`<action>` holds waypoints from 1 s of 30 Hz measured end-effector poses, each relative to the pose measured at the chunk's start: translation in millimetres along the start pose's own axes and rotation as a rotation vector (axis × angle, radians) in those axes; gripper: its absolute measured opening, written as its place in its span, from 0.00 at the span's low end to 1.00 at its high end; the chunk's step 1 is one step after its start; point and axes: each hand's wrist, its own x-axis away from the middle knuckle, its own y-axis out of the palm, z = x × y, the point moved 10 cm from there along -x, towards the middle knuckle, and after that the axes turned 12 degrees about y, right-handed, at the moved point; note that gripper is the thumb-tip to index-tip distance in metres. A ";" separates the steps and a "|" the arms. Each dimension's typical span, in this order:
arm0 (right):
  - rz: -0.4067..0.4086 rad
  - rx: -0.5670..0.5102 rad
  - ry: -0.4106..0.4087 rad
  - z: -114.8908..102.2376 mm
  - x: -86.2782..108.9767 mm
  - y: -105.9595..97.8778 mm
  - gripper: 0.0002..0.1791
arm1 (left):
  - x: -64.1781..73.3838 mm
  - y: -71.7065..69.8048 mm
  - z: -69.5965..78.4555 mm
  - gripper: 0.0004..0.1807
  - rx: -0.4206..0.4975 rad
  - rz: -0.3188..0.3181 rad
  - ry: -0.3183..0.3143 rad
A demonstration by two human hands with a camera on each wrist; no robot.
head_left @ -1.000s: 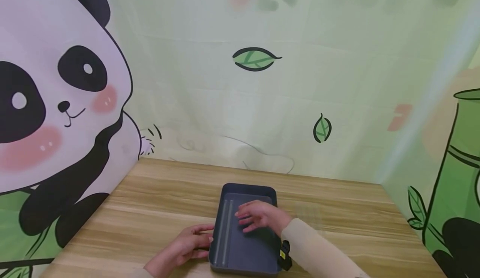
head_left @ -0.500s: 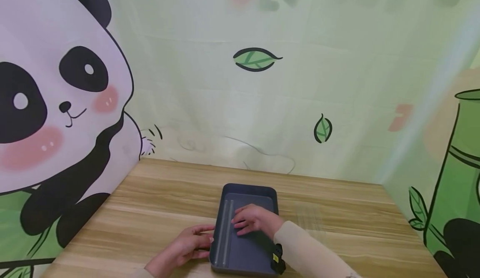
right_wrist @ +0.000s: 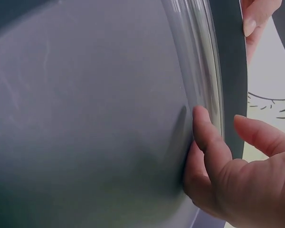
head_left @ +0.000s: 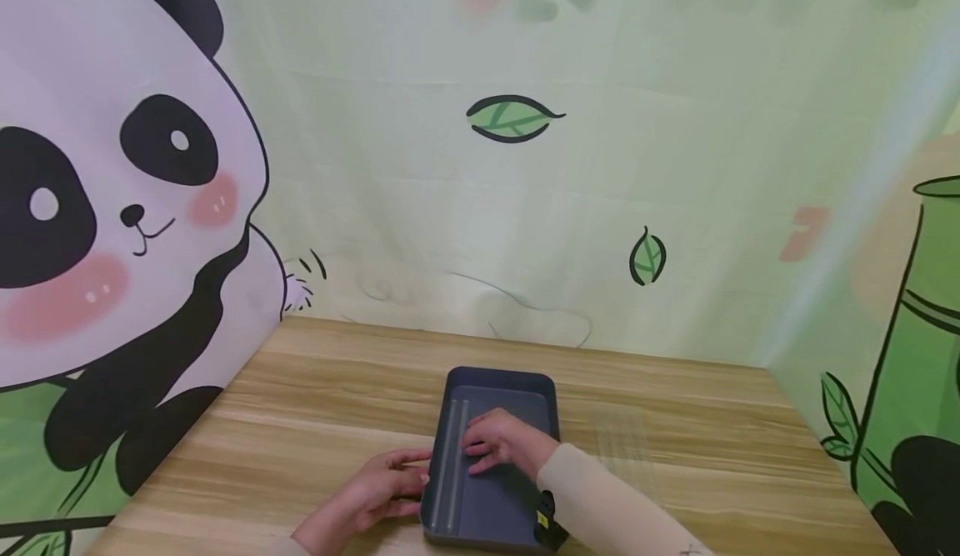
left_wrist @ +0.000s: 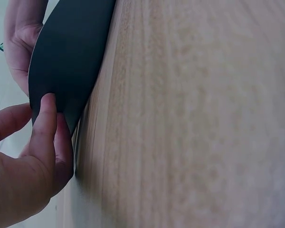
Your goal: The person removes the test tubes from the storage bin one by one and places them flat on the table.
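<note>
A dark blue-grey tray [head_left: 483, 506] lies lengthwise on the wooden table. Clear tubes [head_left: 450, 473] lie side by side along the inside of its left wall. My right hand [head_left: 504, 441] reaches into the tray, its fingertips at the inner side of the tubes; in the right wrist view the slightly bent fingers [right_wrist: 206, 133] meet the clear tubes [right_wrist: 206, 61] and the thumb stands apart. From outside, my left hand [head_left: 382, 487] rests its fingertips on the tray's left wall [left_wrist: 71, 52], with the fingers [left_wrist: 45, 128] loosely extended.
More thin clear tubes [head_left: 622, 439], hard to make out, lie on the wooden table [head_left: 337, 389] right of the tray. A printed cloth [head_left: 420, 206] with a panda and leaves hangs behind and along the sides of the table.
My right hand has moved left and slightly down inside the tray, to the tubes at its left wall. The left hand and the tray stay put.
</note>
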 end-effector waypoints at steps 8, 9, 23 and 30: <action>0.041 0.015 -0.006 -2.4 1.7 3.3 0.33 | -0.4 -0.3 1.0 0.33 -0.007 0.007 -0.003; 0.048 0.021 -0.007 -2.5 1.7 3.9 0.32 | -0.6 -0.5 1.1 0.33 -0.007 0.008 -0.002; 0.093 0.015 -0.004 -1.1 4.2 7.4 0.30 | -0.5 0.4 -1.0 0.33 0.003 -0.005 -0.008; 0.096 0.038 -0.005 -1.6 3.9 7.9 0.30 | -1.3 0.0 -2.3 0.33 0.010 -0.003 -0.015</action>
